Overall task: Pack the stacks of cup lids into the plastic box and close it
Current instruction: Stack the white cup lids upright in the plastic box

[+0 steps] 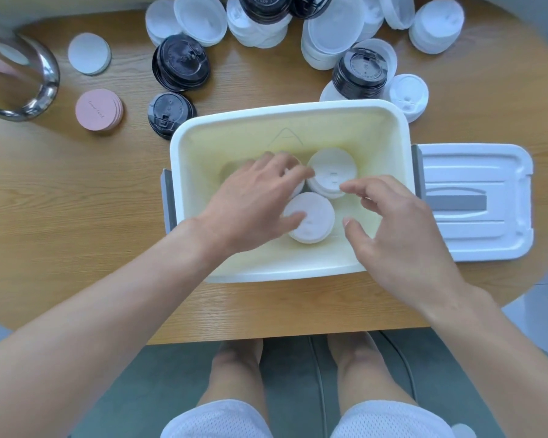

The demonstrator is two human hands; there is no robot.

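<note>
**Bare arms, white mesh shorts**

Both forearms are bare to the frame edge, with no sleeves showing. The left hand (253, 200) and right hand (399, 235) are uncovered. At the bottom centre of the frame, white mesh shorts (389, 418) cover the 2 thighs; knees bare.

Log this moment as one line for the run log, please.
stage: packing | left hand: over white lid stacks in box | right hand: open, empty | box lid: off, right of box | black lid stacks: on table
</note>
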